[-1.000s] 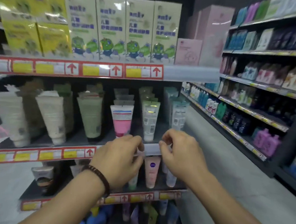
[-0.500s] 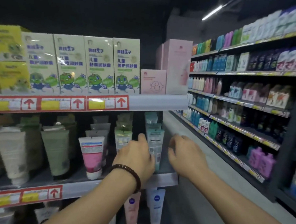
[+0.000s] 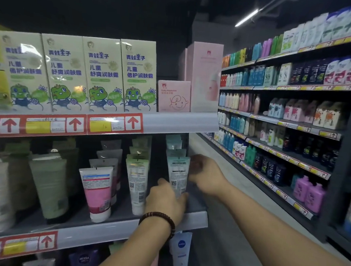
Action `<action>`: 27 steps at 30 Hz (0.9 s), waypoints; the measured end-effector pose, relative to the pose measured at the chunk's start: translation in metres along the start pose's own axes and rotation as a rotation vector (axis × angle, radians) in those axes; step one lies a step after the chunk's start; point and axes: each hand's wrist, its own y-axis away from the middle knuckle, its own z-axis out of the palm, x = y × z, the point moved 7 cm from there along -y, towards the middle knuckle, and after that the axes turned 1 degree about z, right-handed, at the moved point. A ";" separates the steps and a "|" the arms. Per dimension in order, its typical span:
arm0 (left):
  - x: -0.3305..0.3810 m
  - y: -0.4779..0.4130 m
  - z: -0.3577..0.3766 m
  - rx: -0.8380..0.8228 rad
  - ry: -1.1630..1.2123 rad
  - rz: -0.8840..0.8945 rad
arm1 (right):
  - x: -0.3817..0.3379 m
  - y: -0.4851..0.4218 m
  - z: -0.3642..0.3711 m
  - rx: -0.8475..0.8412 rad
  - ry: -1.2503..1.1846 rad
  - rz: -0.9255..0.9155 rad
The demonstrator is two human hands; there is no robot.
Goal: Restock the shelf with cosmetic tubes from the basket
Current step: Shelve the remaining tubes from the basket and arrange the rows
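Cosmetic tubes stand cap-down in rows on the middle shelf (image 3: 93,229). At the right end stands a pale teal tube (image 3: 177,172), first in its row. My left hand (image 3: 165,202), with a bead bracelet on the wrist, is at the tube's lower part with its fingers curled against it. My right hand (image 3: 206,174) is at the tube's right side, fingers bent toward it. Whether either hand truly grips the tube is not clear. A green-white tube (image 3: 136,184) and a pink tube (image 3: 96,191) stand to the left. The basket is out of view.
Boxes with a frog picture (image 3: 103,76) and pink boxes (image 3: 174,95) fill the shelf above. White Nivea tubes (image 3: 180,253) hang on the shelf below. An aisle floor (image 3: 237,220) runs to the right, lined by shelves of bottles (image 3: 295,130).
The view has swung up and to the right. Both hands rose from the shelf's front rail and moved to the teal tube at the right end of the middle shelf.
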 end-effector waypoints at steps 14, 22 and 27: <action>0.002 0.047 -0.042 0.109 0.223 0.154 | 0.042 -0.015 0.052 -0.057 -0.131 0.106; -0.030 0.076 -0.065 0.081 0.075 0.186 | 0.042 -0.010 0.055 -0.009 -0.076 0.129; -0.042 0.079 -0.068 0.078 0.075 0.186 | 0.035 -0.002 0.053 0.056 0.040 0.109</action>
